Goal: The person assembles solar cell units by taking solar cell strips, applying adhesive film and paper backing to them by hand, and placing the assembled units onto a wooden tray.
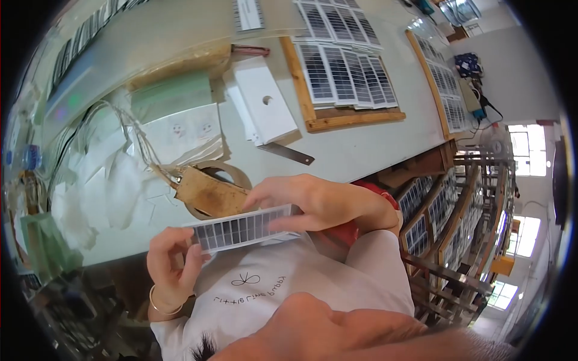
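Note:
A small solar panel [238, 230] with dark cells and a pale frame is held tilted at the table's near edge, in front of my white shirt. My left hand [171, 262], with a bracelet at the wrist, pinches its left end between thumb and fingers. At the other end, my right hand [295, 201] grips the panel, one finger lying across its face and another reaching over the top edge. Just beyond the panel lies a worn tan block [211, 191] with a cord at one end, resting over a brown tape roll [241, 174].
Beyond lie a metal ruler [289, 153], white boxes [263, 99] and a wooden-edged tray [355, 122] of solar panels. Another panel tray [442, 90] stands farther right. Crumpled white sheets [108, 192] cover the left. Racks [445, 222] of panels stand right of the table.

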Demonstrator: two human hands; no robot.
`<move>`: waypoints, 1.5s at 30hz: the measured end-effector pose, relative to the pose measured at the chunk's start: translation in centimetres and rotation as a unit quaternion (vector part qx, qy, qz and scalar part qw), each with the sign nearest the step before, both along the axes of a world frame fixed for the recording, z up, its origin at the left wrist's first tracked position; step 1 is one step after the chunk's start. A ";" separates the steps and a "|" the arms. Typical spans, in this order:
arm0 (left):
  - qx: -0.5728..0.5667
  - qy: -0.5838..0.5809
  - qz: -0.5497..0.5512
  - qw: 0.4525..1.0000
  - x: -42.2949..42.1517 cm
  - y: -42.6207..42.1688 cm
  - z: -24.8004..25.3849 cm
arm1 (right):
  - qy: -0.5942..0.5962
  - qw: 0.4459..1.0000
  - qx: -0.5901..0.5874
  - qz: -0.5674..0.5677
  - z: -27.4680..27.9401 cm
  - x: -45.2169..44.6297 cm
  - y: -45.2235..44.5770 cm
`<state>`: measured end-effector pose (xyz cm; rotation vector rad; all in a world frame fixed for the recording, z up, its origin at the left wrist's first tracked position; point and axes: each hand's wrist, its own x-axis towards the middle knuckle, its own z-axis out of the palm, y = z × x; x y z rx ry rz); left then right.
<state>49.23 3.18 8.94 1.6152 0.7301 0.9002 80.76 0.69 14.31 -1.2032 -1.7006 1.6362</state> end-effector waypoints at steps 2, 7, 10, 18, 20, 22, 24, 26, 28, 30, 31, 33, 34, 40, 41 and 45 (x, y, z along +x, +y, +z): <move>0.008 -0.001 0.000 1.000 1.0 0.4 0.0 | -0.024 0.995 0.096 -0.011 -2.0 1.0 -0.3; 0.174 0.072 0.145 0.971 -0.6 3.1 -0.7 | -0.097 0.911 0.076 -0.394 -2.5 9.1 -1.4; 0.265 0.299 0.229 0.888 -1.9 4.5 -0.5 | -0.118 0.804 0.188 -0.551 -3.9 16.1 0.4; 0.315 0.370 0.210 0.849 -2.6 5.3 -3.4 | -0.417 0.691 0.255 -0.533 -7.8 19.4 1.9; 0.317 0.364 0.216 0.849 -2.6 5.5 -3.4 | -0.448 0.670 0.284 -0.520 -7.9 19.8 2.2; 0.331 0.361 0.213 0.845 -2.5 5.6 -3.1 | -0.453 0.678 0.269 -0.513 -7.6 19.7 2.4; 0.319 0.365 0.202 0.851 -2.8 5.5 -2.9 | -0.458 0.688 0.252 -0.502 -7.6 19.7 2.4; 0.302 0.376 0.200 0.853 -3.3 5.2 -2.9 | -0.494 0.655 0.310 -0.481 -7.7 19.5 2.2; 0.287 0.369 0.215 0.858 -3.7 4.9 -2.6 | -0.537 0.593 0.366 -0.476 -5.7 16.7 2.9; 0.273 0.364 0.223 0.862 -3.7 4.8 -2.3 | -0.486 0.621 0.394 -0.472 -1.3 10.9 4.2; 0.268 0.365 0.222 0.863 -3.7 4.8 -2.2 | -0.438 0.669 0.380 -0.465 0.4 7.4 5.2; 0.289 0.364 0.221 0.857 -3.1 5.1 -1.7 | -0.360 0.775 0.407 -0.324 0.8 3.2 7.4; 0.301 0.359 0.219 0.856 -2.8 5.4 -1.5 | -0.319 0.824 0.403 -0.240 0.6 1.4 8.8; 0.348 0.386 0.266 0.812 -2.3 7.1 -1.1 | -0.392 0.762 0.515 -0.022 -4.1 -4.4 16.6; 0.330 0.383 0.260 0.823 -2.5 7.3 -1.3 | -0.412 0.743 0.527 -0.012 -4.5 -4.4 17.5; 0.322 0.370 0.255 0.833 -3.0 7.1 -1.8 | -0.312 0.827 0.467 -0.008 -4.5 -3.1 19.0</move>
